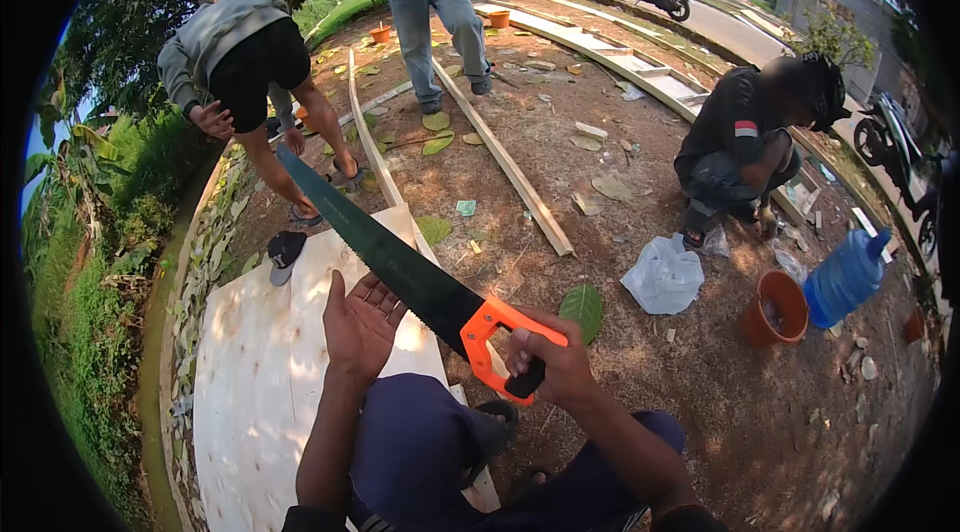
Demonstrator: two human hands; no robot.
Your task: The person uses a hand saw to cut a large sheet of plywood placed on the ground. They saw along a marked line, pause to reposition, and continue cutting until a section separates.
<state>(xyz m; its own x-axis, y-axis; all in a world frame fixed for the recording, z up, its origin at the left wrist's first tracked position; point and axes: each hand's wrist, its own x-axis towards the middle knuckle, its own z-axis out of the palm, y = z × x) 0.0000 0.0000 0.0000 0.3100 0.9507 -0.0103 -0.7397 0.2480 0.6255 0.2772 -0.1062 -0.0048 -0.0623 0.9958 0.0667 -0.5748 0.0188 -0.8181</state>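
My right hand [552, 362] grips the orange and black handle of a hand saw [400, 267], whose dark green blade slants up to the left over a pale plywood sheet [260, 382]. My left hand [362, 322] is open, palm up, fingers spread, just under the blade's toothed edge near the handle, above the sheet. My knees in dark blue trousers show below both hands.
A long wooden batten [510, 172] and a thinner strip [372, 137] lie on the dirt. One person bends at the left [235, 52], another stands behind [432, 2], a third crouches at the right [745, 142]. An orange pot [778, 307], blue water jug [845, 277], white plastic bag [665, 277].
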